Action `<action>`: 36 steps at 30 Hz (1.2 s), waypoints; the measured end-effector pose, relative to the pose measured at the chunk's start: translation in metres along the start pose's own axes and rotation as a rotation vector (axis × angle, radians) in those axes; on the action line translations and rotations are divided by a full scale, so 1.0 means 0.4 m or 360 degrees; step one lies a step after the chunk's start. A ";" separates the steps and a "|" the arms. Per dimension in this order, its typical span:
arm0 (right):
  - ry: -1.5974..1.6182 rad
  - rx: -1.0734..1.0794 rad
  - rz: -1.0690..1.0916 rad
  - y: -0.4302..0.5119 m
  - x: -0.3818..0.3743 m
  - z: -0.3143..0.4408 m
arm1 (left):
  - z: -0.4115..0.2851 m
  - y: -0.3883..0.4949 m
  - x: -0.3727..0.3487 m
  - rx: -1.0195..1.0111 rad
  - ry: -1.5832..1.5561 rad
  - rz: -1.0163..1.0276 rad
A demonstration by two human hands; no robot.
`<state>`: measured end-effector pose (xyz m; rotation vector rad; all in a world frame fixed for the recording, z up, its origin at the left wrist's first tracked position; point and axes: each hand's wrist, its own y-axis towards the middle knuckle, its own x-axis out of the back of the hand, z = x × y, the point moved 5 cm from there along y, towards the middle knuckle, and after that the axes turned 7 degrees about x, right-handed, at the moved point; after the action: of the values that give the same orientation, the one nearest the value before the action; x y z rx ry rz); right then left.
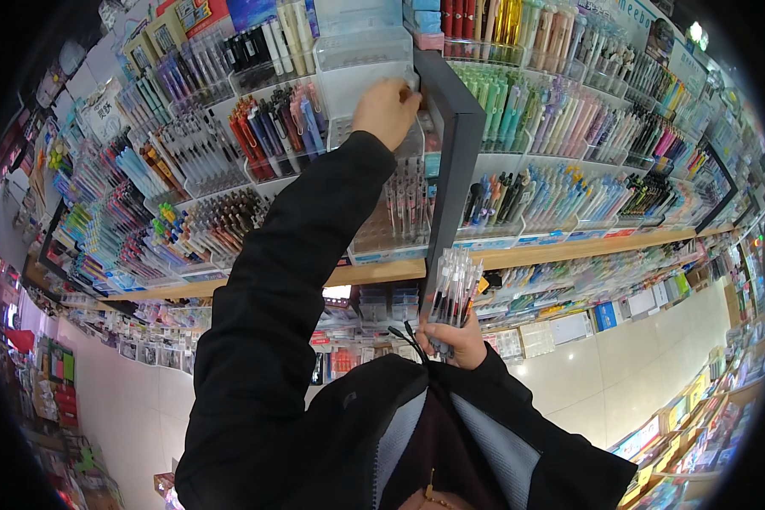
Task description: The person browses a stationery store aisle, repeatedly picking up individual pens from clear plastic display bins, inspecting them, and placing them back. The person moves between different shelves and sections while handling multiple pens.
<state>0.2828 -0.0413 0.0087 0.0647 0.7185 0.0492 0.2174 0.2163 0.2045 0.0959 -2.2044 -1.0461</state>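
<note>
My left hand (389,111) is raised at an acrylic pen display compartment (382,137). Its fingers are bent beside the compartment's right side, and whether they hold anything is not clear. Below it, clear pens (408,201) stand in a lower compartment with bare room on their left. In front of my chest, right of centre, my right hand (456,341) grips a bundle of clear-barrelled pens (456,287), upright, with dark and red parts inside.
A dark upright divider (452,146) stands right of my left hand. Tiered acrylic racks of pens (280,131) flank it on both sides. A wooden shelf edge (580,250) runs below, with more stationery beneath. Pale tiled floor (625,363) lies behind; shelves of goods (676,427) stand lower right.
</note>
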 end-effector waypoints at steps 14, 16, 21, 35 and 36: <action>-0.0067 0.0054 0.0003 0.004 0.007 0.018 | 0.018 0.037 0.000 0.0139 -0.0157 -0.0110; -0.0061 0.0014 0.0022 0.008 0.015 0.013 | 0.011 0.054 0.033 0.0079 -0.0293 -0.0381; -0.0079 -0.0017 -0.0006 0.010 0.022 0.010 | 0.027 0.067 0.057 0.0260 -0.0483 -0.0401; -0.0114 -0.0021 -0.0126 -0.006 0.036 0.025 | -0.054 0.040 0.188 -0.0003 -0.0404 -0.0643; -0.0149 0.0046 -0.0126 -0.007 0.039 0.031 | -0.068 -0.002 0.213 -0.0019 -0.0498 -0.0532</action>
<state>0.3027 -0.0434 0.0078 0.0658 0.6276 -0.0395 0.1689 0.1691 0.2630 0.3240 -2.5213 -1.3303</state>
